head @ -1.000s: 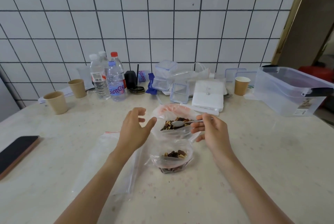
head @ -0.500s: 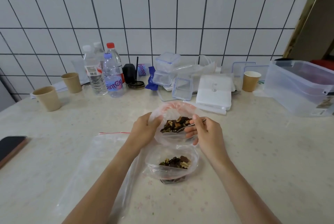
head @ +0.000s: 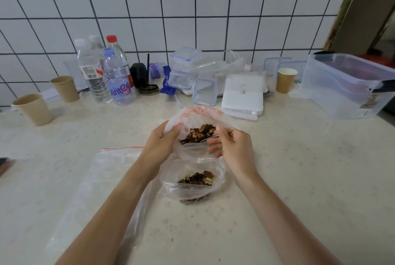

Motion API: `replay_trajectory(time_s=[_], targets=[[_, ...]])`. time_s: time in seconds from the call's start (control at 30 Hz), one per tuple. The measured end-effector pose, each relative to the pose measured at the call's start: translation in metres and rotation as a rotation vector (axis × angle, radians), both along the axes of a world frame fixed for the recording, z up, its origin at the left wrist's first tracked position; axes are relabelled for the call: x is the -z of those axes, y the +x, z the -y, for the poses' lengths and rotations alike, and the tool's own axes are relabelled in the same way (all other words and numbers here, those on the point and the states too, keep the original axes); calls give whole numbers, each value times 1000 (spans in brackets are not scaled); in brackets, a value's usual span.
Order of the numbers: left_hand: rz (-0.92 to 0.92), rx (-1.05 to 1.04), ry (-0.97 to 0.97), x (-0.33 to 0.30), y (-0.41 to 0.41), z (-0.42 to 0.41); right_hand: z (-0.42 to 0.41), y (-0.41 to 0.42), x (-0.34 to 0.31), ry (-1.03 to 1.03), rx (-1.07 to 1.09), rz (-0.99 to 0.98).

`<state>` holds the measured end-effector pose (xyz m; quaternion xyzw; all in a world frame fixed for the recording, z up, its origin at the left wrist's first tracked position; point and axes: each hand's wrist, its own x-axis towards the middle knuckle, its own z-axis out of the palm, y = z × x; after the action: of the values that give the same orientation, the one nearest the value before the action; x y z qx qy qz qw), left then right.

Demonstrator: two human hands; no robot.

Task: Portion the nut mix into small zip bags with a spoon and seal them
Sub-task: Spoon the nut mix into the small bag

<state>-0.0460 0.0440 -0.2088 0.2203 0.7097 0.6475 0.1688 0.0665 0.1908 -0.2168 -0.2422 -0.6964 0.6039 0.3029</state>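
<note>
Left hand (head: 159, 144) grips the rim of the far bag (head: 198, 115) of nuts; right hand (head: 232, 144) pinches a spoon (head: 208, 139) inside it. Thin, limp and probably slippery, it is best held at the rim. A part-filled bag (head: 192, 183) sits nearer on the desk (head: 299, 179).

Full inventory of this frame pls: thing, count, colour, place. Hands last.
far zip bag: 1, clear with red strip, table centre, open, nuts inside
near zip bag: 1, clear, in front of the far one, open, nuts inside
spoon: 1, silver, in far bag, mostly hidden
large flat bag: 1, clear with red strip, lying left
paper cups: 3, tan, two far left, one right
water bottles: 4, clear, back left
small clear containers: several, count unclear, back centre
white box: 1, back centre
storage bin: 1, clear, back right
left hand: grips far bag's rim
right hand: holds spoon
</note>
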Motion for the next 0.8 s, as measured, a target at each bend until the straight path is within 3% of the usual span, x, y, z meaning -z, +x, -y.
replay_trajectory(time_s=[0.5, 0.8], targets=[[-42, -79, -10, 8, -3, -1, 0, 7, -5, -279, -13, -51], [-61, -73, 15, 6, -2, 0, -3, 11, -7, -335, 41, -105]])
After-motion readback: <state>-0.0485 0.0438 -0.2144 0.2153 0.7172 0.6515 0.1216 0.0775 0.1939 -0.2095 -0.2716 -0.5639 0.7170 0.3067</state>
